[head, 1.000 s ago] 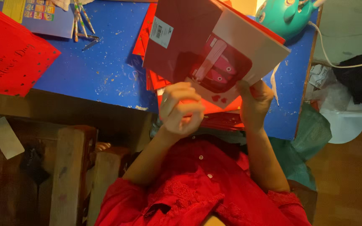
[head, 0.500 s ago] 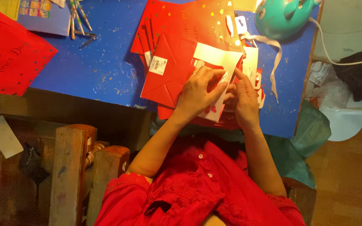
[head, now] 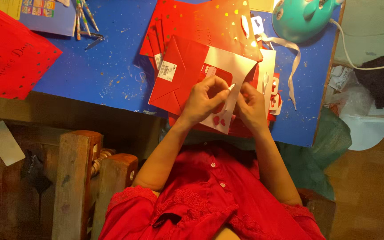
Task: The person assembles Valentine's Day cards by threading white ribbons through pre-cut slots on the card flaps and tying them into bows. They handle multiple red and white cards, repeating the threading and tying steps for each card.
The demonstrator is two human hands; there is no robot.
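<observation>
2 hands meet over a red envelope (head: pixel 181 75) near the front edge of the blue desk (head: pixel 112 66). Our left hand (head: pixel 205 100) is curled closed, its fingertips pinching a small pale object that we cannot make out. Our right hand (head: pixel 250 106) is bent in beside it, fingers folded down onto the white card (head: pixel 227 66); we cannot tell whether it grips anything.

We see the envelope lying flat with its back up, flap seams showing and a white barcode sticker (head: pixel 167 70) on it. Its long axis runs diagonally, from the lower left near the desk's edge up toward the right, where the white card sticks out of its open end. That card points the same way, one corner hanging over the desk's front edge below our left hand, with 2 small red hearts (head: pixel 219 120) on it.

Behind the envelope lies a shiny red sheet (head: pixel 210 26) dotted with gold hearts. A teal lamp base (head: pixel 301 18) stands at the far right corner, a white ribbon (head: pixel 292 62) trailing from beside it. Another red sheet (head: pixel 10 53) lies at the left, pens (head: pixel 85 20) further back. The desk's blue top is scuffed with pale flecks. Wooden chair rails (head: pixel 74 178) stand at the lower left, and a brown floor (head: pixel 370 186) shows at the right.
</observation>
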